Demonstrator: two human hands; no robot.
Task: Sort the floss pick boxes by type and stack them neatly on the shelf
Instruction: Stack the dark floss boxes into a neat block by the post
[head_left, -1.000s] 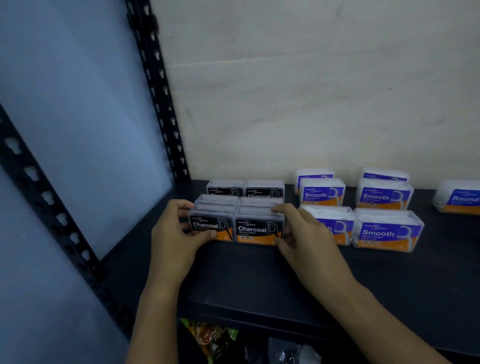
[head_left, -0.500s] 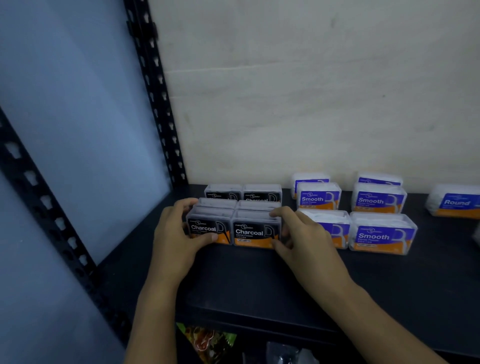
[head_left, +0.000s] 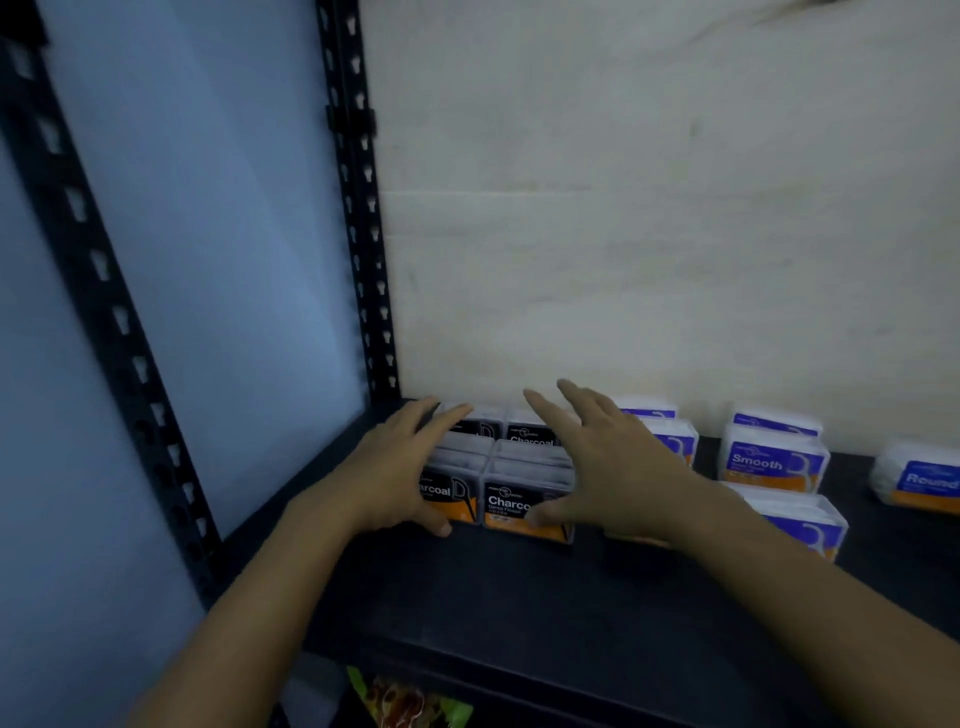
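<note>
Both hands (head_left: 395, 467) by Charcoal boxes (head_left: 524, 499)

R hand (head_left: 608, 467) opened, lifted off boxes (head_left: 511, 499).

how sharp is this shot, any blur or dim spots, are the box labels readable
Head view: dim overall, with motion blur softening the right hand and left hand; the front Charcoal boxes and a Smooth box read clearly, the Round box at the right edge is smeared; the shelf is near black, and the upright posts lean from wide-angle distortion.
</note>
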